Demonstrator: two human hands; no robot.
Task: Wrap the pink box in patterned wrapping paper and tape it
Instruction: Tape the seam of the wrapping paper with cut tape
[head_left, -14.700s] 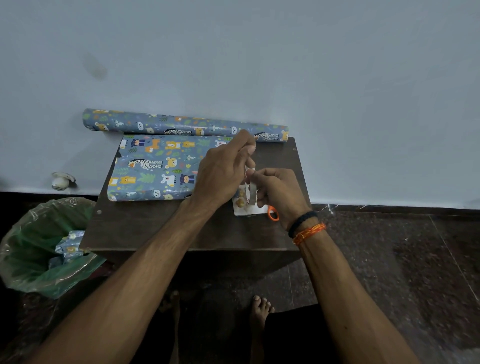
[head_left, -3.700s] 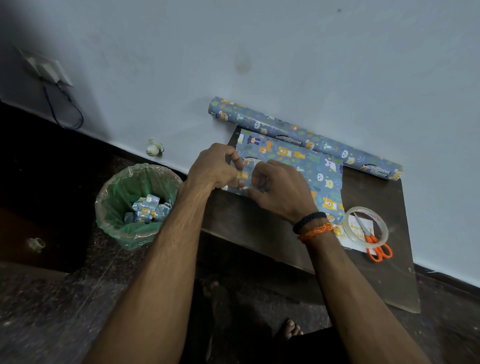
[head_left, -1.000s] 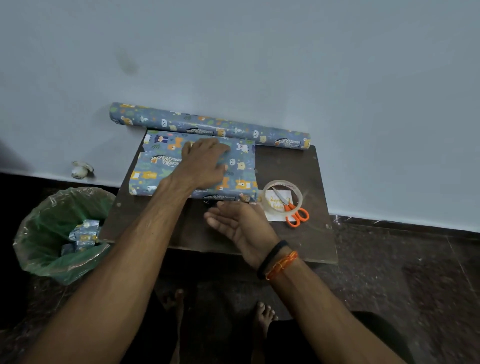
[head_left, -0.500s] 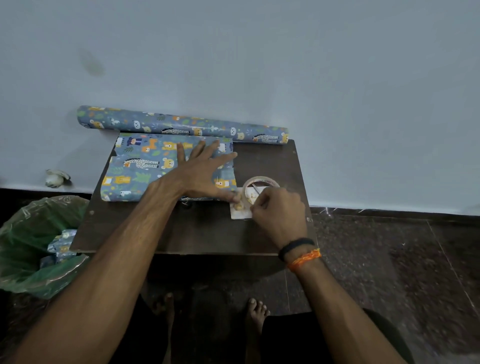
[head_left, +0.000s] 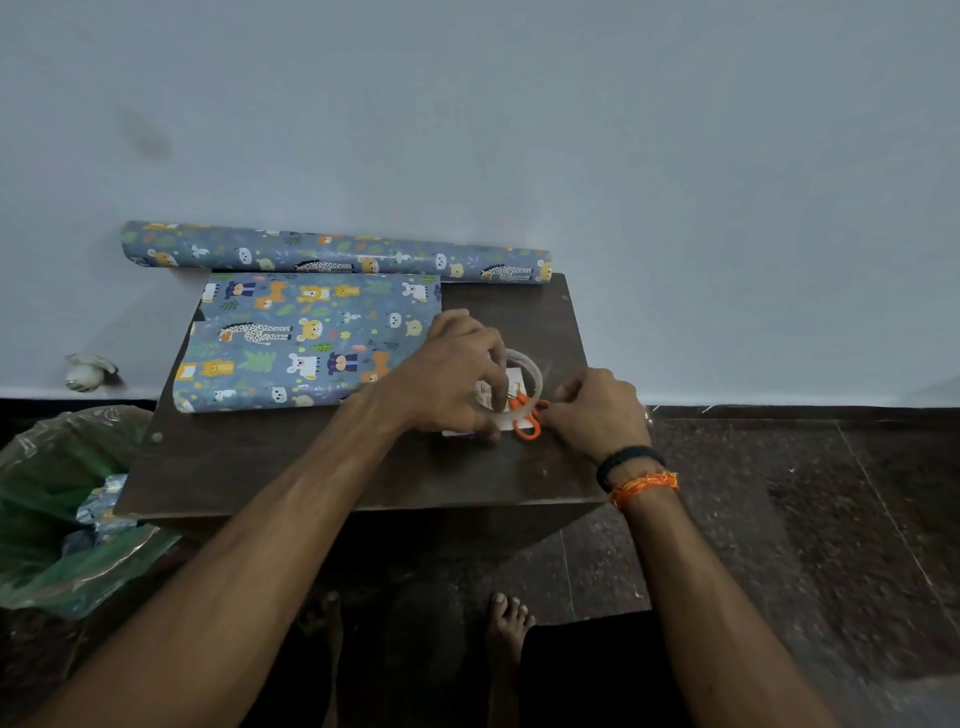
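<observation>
Wrapped box (head_left: 306, 340) on table (head_left: 291, 462), both hands on tape roll (head_left: 532, 371)

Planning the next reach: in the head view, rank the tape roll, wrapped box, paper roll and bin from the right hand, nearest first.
From the right hand:
1. Tape roll, just left.
2. Wrapped box, farther left.
3. Paper roll, by the wall.
4. Bin, floor, far left.

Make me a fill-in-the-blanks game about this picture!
1. The scissors have ____ handles.
2. The left hand grips the clear ____ roll.
3. The bin beside the table has a ____ liner.
4. The wrapping paper roll lies against the ____.

Missing words: orange, tape, green, wall
</observation>
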